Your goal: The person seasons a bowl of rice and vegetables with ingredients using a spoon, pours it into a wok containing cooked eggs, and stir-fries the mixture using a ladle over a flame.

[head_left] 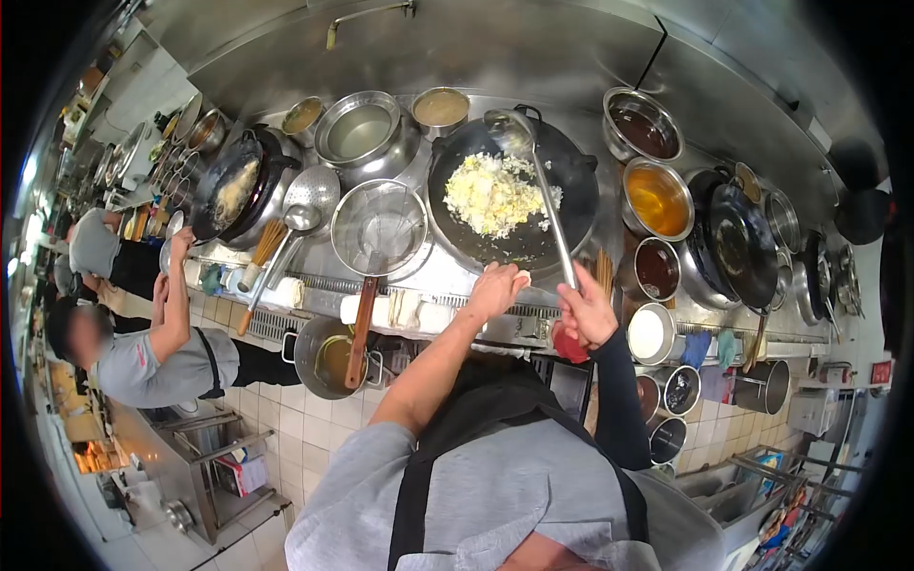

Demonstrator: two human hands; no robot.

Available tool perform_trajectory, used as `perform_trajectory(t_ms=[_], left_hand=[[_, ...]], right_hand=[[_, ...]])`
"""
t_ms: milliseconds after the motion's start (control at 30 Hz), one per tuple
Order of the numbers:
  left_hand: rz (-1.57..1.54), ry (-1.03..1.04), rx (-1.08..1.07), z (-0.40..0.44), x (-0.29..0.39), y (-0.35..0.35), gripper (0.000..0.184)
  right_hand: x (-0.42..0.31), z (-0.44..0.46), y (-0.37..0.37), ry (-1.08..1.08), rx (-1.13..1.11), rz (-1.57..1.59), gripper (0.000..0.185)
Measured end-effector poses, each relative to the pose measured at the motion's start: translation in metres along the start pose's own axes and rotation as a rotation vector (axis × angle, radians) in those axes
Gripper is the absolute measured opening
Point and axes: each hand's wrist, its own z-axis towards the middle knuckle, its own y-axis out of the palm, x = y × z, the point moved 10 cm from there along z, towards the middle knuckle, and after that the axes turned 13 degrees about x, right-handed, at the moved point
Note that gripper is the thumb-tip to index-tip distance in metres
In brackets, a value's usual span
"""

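Observation:
A black wok [581,205] on the stove holds a mound of white and yellow food [495,195] that looks like rice with egg. My left hand [495,290] is closed at the wok's near edge, on a pale cloth-like thing that is mostly hidden. My right hand [587,309] is wrapped round the handle of a long metal ladle [552,211]. The ladle's bowl is at the far side of the wok, above the rim and slightly blurred. A wire strainer [379,228] with a wooden handle lies left of the wok.
Metal bowls of liquid [659,198] line the right side. A large pot [357,131] stands at the back left, near a perforated skimmer [314,195]. A co-worker [171,357] stands at another wok [228,195] on the left. A deep pot [328,357] hangs low at the counter's front.

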Motion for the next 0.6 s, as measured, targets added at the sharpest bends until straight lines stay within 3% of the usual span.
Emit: perform_trajectory(t_ms=[67, 133, 200, 300, 400, 433, 500, 567, 600], left_hand=[[0.0, -0.018, -0.016, 0.0, 0.0, 0.001, 0.033], [0.01, 0.004, -0.007, 0.002, 0.0, 0.003, 0.032], [0.015, 0.012, 0.015, 0.002, -0.001, 0.005, 0.032], [0.024, -0.001, 0.022, 0.004, 0.0, 0.006, 0.031], [0.04, -0.029, -0.032, -0.005, 0.004, 0.006, 0.03], [0.033, -0.023, -0.034, -0.002, 0.002, 0.008, 0.03], [0.038, -0.021, -0.026, 0.003, 0.001, 0.006, 0.03], [0.052, -0.035, -0.017, -0.001, 0.004, 0.006, 0.03], [0.048, -0.044, -0.014, -0.001, 0.002, 0.008, 0.03]], right_hand=[[0.081, 0.022, 0.011, 0.488, -0.266, 0.649, 0.044], [0.138, 0.059, 0.016, 0.648, -0.11, 0.549, 0.038], [0.085, 0.048, 0.022, 0.19, 0.112, -0.147, 0.029], [0.051, 0.015, 0.025, 0.105, -0.002, -0.089, 0.027], [0.125, 0.042, 0.016, 0.604, -0.202, 0.456, 0.034], [0.148, 0.055, 0.019, 0.657, -0.196, 0.566, 0.04], [0.108, 0.065, -0.005, -0.13, 0.016, -0.166, 0.04], [0.074, 0.014, -0.011, -0.194, 0.021, -0.324, 0.036], [0.063, -0.011, -0.017, 0.068, -0.081, -0.125, 0.03]])
